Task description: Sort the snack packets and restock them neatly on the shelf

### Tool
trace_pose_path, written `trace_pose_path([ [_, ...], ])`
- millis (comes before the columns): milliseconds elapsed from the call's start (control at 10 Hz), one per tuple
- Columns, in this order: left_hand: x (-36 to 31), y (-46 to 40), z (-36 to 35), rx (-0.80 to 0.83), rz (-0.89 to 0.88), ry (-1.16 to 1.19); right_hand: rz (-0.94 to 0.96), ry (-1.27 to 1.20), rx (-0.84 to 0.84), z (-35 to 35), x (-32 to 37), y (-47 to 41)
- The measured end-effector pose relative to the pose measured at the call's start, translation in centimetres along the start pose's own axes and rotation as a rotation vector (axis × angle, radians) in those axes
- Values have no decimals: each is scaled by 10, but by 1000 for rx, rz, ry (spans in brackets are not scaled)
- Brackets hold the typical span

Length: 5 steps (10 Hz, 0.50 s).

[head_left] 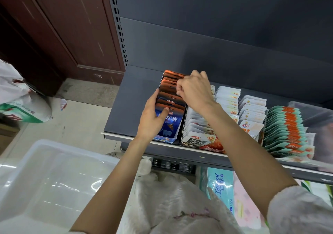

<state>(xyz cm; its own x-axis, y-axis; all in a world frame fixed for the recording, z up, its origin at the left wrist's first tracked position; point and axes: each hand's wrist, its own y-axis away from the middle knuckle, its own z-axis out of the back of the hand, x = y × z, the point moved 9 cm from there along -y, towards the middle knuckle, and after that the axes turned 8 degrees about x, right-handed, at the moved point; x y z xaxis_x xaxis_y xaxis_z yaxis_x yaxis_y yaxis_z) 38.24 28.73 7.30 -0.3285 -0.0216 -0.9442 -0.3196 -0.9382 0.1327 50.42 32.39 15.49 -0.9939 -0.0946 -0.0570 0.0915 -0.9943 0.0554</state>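
A row of blue snack packets with orange tops (171,122) stands in an open display box at the left end of the dark grey shelf (129,111). My left hand (153,118) presses against the left side of that row, thumb on the front packet. My right hand (193,88) is curled over the packet tops near the middle of the row, fingertips pinching them. To the right stand rows of white packets (200,125), more white packets (252,111) and teal-and-orange packets (286,131).
A clear plastic bin (45,179) sits at lower left. A clear container (315,118) stands at the shelf's right end. Tissue packs (219,185) lie on the level below. A white-and-green bag (23,111) rests on the floor by a brown door (63,26).
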Motion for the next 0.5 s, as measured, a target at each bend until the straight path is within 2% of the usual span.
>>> trace_pose_path([
  [200, -13, 0, -1, -9, -53, 21, -37, -88, -36, 5, -6, 10],
  [400, -13, -2, 0, 52, -101, 68, -49, -221, -187, 20, -17, 35],
  [500, -6, 0, 4, 21, -51, 176, -41, -280, -249, 19, -20, 48],
])
